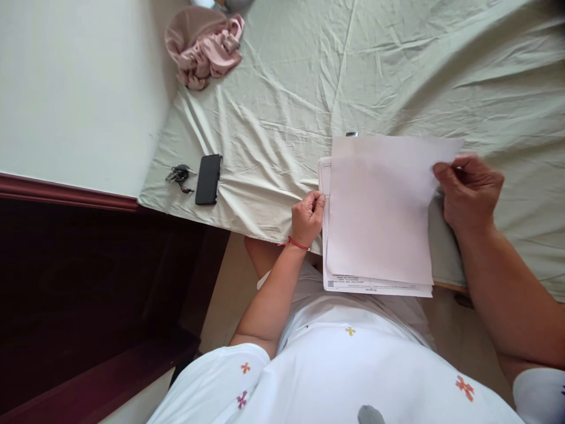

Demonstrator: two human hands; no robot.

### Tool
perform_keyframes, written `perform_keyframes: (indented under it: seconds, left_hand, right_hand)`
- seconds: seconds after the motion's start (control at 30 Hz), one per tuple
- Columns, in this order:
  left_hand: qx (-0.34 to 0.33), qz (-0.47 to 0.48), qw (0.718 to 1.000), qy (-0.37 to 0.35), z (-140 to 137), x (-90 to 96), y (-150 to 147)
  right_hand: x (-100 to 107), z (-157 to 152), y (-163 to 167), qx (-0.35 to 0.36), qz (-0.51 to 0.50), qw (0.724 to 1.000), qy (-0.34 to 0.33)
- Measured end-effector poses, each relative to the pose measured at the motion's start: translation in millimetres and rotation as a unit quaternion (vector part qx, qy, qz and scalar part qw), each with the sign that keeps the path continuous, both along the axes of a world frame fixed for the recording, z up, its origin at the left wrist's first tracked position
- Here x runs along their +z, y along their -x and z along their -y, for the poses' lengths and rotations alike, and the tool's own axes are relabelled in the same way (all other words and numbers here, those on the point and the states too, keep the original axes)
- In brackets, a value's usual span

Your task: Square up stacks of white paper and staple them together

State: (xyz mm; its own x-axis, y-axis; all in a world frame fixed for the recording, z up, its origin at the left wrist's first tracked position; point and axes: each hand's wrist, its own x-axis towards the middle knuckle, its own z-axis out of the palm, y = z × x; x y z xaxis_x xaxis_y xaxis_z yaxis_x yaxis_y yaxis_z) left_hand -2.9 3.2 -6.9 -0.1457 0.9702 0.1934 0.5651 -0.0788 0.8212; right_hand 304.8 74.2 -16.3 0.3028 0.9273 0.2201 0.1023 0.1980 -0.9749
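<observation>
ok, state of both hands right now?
Left hand: closed on the left edge of the paper stack.
Right hand: closed, pinching the top sheet near its upper right corner.

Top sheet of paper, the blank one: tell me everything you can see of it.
The top sheet is thin, rectangular, whitish paper with a faint pink tint; its visible face shows no print. The right hand pinches it near its upper right corner, which bends outward. The rest spreads over the printed papers, whose edges show beyond its left and lower sides. Whether the left hand, closed at the papers' left edge, touches this sheet is unclear.
</observation>
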Motion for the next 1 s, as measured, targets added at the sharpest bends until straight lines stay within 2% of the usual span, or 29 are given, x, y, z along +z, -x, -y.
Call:
perform_keyframes:
  seconds: [0.1,0.23,0.57,0.8,1.0]
  left_hand:
    - [0.002,0.008,1.000,0.003,0,0.4,0]
    - [0.002,0.023,1.000,0.003,1,1.5,-1]
    - [0.008,0.040,0.999,0.009,2,2.6,0]
    - [0.013,0.045,0.999,0.009,2,3.9,-1]
    - [0.017,0.051,0.998,0.012,2,4.0,-2]
  right_hand:
    - [1,4,-1,0.036,-0.015,0.999,-0.018]
    - [5,8,1,0.073,-0.028,0.997,0.017]
    - [15,9,3,0.080,-0.039,0.994,0.066]
    - [15,11,1,0.118,-0.020,0.991,0.066]
    - [13,10,6,0.090,-0.044,0.993,0.065]
